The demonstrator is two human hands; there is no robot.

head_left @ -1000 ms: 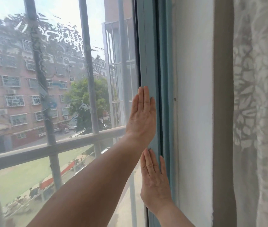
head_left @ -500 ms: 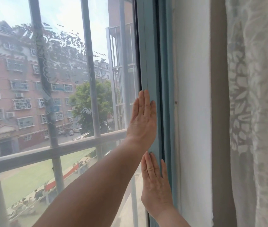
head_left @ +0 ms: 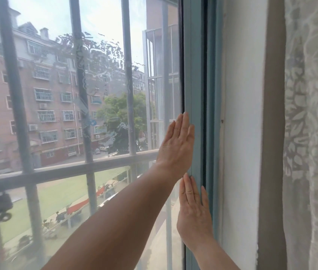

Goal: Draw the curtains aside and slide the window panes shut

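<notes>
The glass window pane (head_left: pixel 99 78) fills the left and middle of the head view, its blue-grey upright frame (head_left: pixel 193 65) standing close against the blue jamb (head_left: pixel 213 75) by the white wall. My left hand (head_left: pixel 176 146) lies flat on that upright frame, fingers together and pointing up. Just below it, my right hand (head_left: pixel 193 215) presses flat on the same frame, fingers spread slightly. Neither hand holds anything. A white lace curtain (head_left: pixel 313 133) hangs at the far right, off the glass.
Grey security bars (head_left: pixel 128 78) and a horizontal rail (head_left: pixel 66 171) stand outside the glass. A white wall reveal (head_left: pixel 241 133) and a beige strip (head_left: pixel 273 133) lie between window and curtain. Brick apartment blocks, a tree and a green yard show beyond.
Both hands stay flat on the pane's frame in the same pose. The view has shifted slightly, so the hands sit a little lower in the picture.
</notes>
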